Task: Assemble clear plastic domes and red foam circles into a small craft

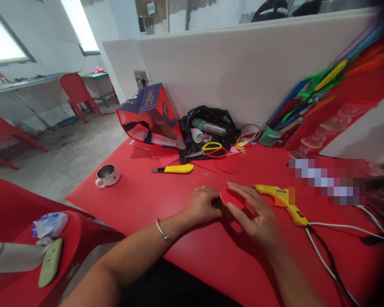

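Observation:
A small round red disc with a pale edge is held above the red table between my two hands. My left hand is closed at its left edge, thumb and fingers bent; the fingertips are partly hidden. My right hand cups the other side, thumb at the near edge and long fingers along the far edge. Just beyond my right fingers lies a yellow glue gun, its nozzle toward them. A yellow utility knife lies farther back, with scissors with yellow and red handles behind it.
A cup stands at the table's left. Along the white partition are a paper bag, a black plastic bag with rolls inside, and coloured sticks. Cords cross the right side. A red chair stands left.

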